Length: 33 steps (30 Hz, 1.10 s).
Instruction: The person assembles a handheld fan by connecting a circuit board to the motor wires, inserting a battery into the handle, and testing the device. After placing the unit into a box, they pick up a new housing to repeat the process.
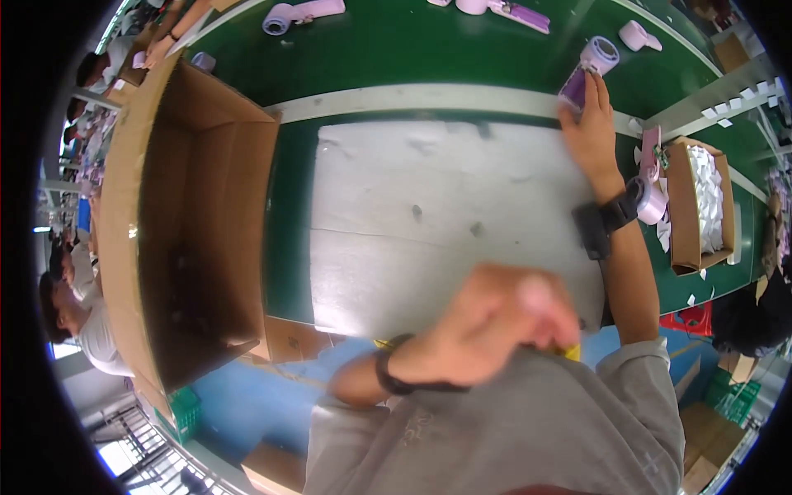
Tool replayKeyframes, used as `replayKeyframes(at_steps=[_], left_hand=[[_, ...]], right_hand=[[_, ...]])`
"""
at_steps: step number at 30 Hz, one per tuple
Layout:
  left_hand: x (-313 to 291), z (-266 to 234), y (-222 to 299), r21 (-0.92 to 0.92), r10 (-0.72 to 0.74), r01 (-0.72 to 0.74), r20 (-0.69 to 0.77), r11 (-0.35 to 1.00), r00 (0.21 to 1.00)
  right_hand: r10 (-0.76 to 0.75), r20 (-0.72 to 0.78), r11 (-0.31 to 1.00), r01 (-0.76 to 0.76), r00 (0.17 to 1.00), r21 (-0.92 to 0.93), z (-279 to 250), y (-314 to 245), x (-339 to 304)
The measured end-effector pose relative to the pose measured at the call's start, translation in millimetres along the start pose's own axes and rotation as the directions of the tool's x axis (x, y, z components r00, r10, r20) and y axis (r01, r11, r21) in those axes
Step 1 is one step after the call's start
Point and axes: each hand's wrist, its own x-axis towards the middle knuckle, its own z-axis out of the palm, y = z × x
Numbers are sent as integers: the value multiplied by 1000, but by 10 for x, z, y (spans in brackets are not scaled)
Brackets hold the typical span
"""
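Observation:
My right hand (pixel 590 124) reaches to the far right, its fingers over the handle of a lilac handheld device (pixel 600 54) with a round, ring-shaped head, perhaps a small fan or hair dryer. Part of the handle is hidden under the fingers. My left hand (pixel 511 318) is in front of my body above the near edge of a white mat (pixel 396 190). Motion smears its fingers, which look bent; nothing can be made out in them. On the right, beside my forearm, lies another lilac device (pixel 652 202) with its inner parts showing.
A large open cardboard box (pixel 124 214) stands at the left. More lilac devices (pixel 305 11) lie along the far green belt (pixel 396 49), behind a pale rail (pixel 412 99). A small carton (pixel 683 210) of white pieces sits at the right. Other people (pixel 87 305) work at the left.

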Motion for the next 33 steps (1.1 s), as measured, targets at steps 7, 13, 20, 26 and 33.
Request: replayKeyframes(at_steps=[7,13,20,26,33], left_hand=[[735,-329,-297,275,-254,279,-124,920,959],[1032,-1053,-733,399,-162,239,-218,885,962],[1025,-1099,-885,391,-91,178,-232,903,969],[1066,-907,-907,411,-88,202,-280,889,956],[1148,-923,-981,-11,-48,50,-504,999,863]], right_hand=[[-48,-22,998,47,999,-44,155,115,-6],[55,56,998,-55,997,6,276,12,-9],[172,183,977,-144,968,-155,200,-25,278],[-39,180,999,32,983,44,77,-391,317],[-223,446,943,76,867,323,275,-1109,988]])
